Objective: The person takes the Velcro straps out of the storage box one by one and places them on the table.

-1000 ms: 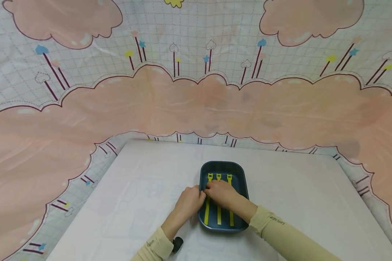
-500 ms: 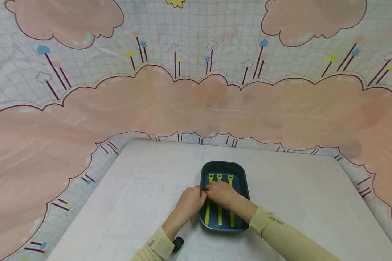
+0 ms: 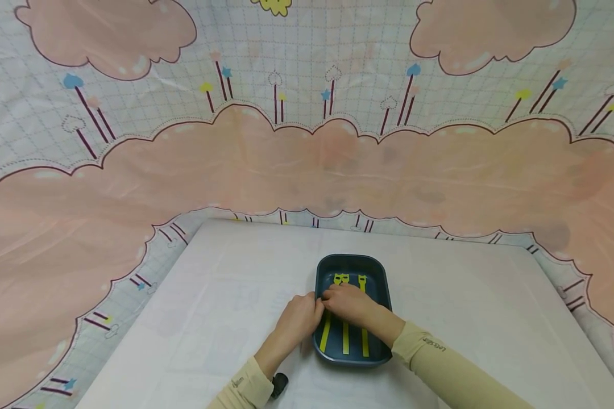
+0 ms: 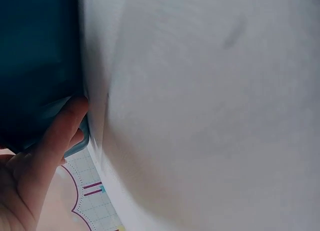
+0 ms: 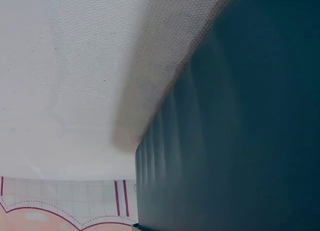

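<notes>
A dark blue tray point(image 3: 352, 361) holds three flat yellow cable straps with slotted heads at the far end. My left hand point(image 3: 299, 312) grips the tray's left rim; in the left wrist view one finger point(image 4: 62, 126) lies against the outer wall point(image 4: 35, 46). Reaching across the tray, my right hand point(image 3: 352, 302) covers the middles of the straps, its curled fingertips at the leftmost strap point(image 3: 325, 332) by the left wall. That strap slants, its head against the middle strap point(image 3: 345, 341). The right strap point(image 3: 365, 343) lies apart. My right fingertips are hidden.
The tray stands on a white-covered table point(image 3: 455, 318). Behind it hangs a patterned curtain point(image 3: 307, 165) with pink clouds. A small black device point(image 3: 279, 385) sits at my left wrist. Only the tray's ribbed outer side point(image 5: 225, 121) and the table show in the right wrist view.
The leftmost strap's head has swung right and now meets the middle strap's head, while its near end has stayed put. Both hands have kept their places at the tray.
</notes>
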Demonstrator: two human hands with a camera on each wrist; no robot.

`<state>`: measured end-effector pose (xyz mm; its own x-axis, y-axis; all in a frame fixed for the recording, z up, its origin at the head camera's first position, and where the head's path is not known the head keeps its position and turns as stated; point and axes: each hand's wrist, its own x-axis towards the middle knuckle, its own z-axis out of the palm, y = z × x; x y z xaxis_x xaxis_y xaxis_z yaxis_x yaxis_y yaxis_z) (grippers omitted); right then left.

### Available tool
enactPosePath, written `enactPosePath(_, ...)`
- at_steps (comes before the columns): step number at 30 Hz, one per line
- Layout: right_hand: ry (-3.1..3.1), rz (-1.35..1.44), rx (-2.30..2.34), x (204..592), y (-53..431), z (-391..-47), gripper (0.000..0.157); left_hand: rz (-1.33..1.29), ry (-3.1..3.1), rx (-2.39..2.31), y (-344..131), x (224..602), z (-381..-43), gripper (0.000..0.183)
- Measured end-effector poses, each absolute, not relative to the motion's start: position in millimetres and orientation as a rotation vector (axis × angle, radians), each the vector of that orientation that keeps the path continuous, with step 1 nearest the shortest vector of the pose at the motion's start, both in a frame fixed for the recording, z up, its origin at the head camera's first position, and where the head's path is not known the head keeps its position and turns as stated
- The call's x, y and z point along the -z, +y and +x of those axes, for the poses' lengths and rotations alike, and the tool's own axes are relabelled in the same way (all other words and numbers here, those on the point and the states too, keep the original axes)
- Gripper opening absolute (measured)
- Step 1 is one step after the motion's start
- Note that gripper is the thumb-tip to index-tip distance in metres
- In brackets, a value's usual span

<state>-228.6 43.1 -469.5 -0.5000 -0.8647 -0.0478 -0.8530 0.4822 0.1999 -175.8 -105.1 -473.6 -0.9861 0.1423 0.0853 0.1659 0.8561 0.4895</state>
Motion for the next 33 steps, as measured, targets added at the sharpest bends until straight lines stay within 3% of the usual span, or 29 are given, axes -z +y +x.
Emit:
enactPosePath(11, -2.708, 1.634, 0.146, 472.9, 42.1, -231.9, 0.036, -0.266, -3.005, 0.660, -102.7, 475.4, -174.2, 0.031)
enactPosePath(33, -2.618, 1.754, 0.207, 469.0, 45.8, -235.1, 0.033, -0.252, -3.007, 0.665, -103.1, 469.9, -170.0, 0.030)
